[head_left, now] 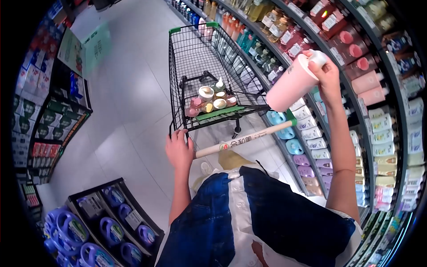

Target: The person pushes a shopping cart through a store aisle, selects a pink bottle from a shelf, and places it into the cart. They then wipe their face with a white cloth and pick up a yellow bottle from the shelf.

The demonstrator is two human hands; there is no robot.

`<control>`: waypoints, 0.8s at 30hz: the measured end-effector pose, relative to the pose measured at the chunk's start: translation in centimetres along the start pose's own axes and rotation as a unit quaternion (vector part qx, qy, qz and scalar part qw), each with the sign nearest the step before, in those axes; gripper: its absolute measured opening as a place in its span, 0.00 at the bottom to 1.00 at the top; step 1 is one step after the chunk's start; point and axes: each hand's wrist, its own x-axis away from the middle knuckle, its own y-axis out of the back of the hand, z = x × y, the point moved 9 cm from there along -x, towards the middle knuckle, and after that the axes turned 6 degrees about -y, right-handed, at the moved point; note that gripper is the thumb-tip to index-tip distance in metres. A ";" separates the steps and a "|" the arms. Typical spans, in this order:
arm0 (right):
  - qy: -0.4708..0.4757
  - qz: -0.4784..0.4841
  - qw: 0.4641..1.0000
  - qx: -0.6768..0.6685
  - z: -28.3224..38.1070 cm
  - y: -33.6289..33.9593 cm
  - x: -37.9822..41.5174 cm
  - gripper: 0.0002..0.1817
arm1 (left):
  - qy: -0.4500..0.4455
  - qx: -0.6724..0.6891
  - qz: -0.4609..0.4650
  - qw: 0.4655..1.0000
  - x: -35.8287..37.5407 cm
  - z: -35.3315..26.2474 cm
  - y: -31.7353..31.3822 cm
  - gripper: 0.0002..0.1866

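Observation:
My right hand (pixel 327 75) grips a pink bottle (pixel 291 86) by its white top, holding it tilted in front of the shelves on the right. My left hand (pixel 179 149) is closed round the left end of the shopping cart handle (pixel 249 139), a pale bar with printed characters. Ahead of me stands the wire shopping cart (pixel 187 49), black with green corners. Several bottles lie or stand at the near end of its basket, among them a pump bottle (pixel 219 84) and a reddish bottle (pixel 194 107).
Curved shelves of bottles (pixel 382 133) run along the right side, close to the cart. At the lower left is a rack of purple jugs (pixel 111 231). A display of boxed goods (pixel 53 115) stands farther left, beside the tiled aisle floor (pixel 129 89).

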 end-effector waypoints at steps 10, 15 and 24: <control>0.018 0.105 0.991 0.076 -17.2 -12.9 -14.7 0.20 | 0.175 -0.039 -0.015 0.984 -1.5 1.3 -0.5 0.24; 0.015 0.106 0.989 0.098 -27.9 -18.5 -20.0 0.21 | 0.232 -0.083 0.035 0.969 -1.6 2.2 -2.0 0.26; -0.041 0.113 0.986 0.115 -43.0 -27.3 -23.8 0.22 | 0.297 -0.096 0.037 0.949 -1.7 3.9 -2.3 0.25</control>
